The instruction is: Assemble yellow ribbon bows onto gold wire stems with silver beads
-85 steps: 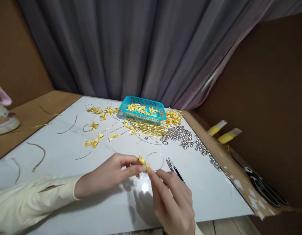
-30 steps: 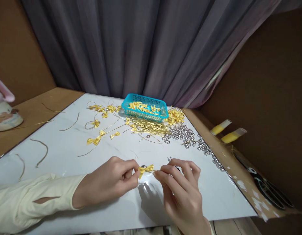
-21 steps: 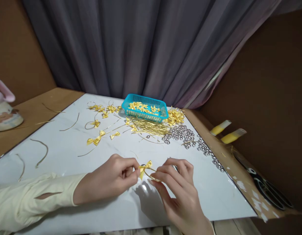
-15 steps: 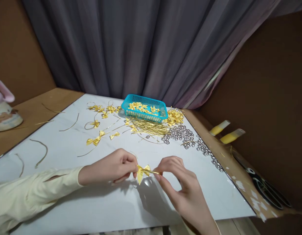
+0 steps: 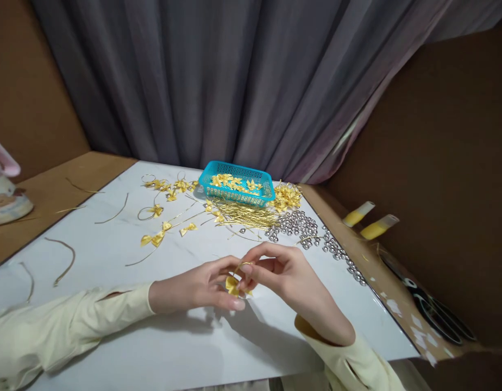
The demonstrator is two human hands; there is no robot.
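Observation:
Just above the white board, a yellow satin ribbon bow [image 5: 232, 285] sits between my two hands, partly covered by fingers. My left hand [image 5: 194, 288] has its fingers around the bow from the left, thumb reaching along the near side. From the right, my right hand [image 5: 281, 271] pinches a thin gold cord [image 5: 236, 267] that curves up over the bow. The far end of this cord is hidden behind the fingers. Beyond the hands lie several gold cords [image 5: 246, 216] in a bundle and loose yellow bows [image 5: 157, 239], some on cords.
A blue basket [image 5: 237, 195] with yellow bows stands at the back, a bow pile [image 5: 287, 196] beside it. Small silver beads [image 5: 297, 225] spread along the right. Scissors [image 5: 438, 315], two yellow-filled tubes [image 5: 379, 227] and paper scraps lie farther right. A pink-handled cup [image 5: 8, 198] stands left.
My right hand has moved left and up, bringing the cord from straight out to a curve over the bow. My left fingers have opened out around the bow. The view has shifted slightly.

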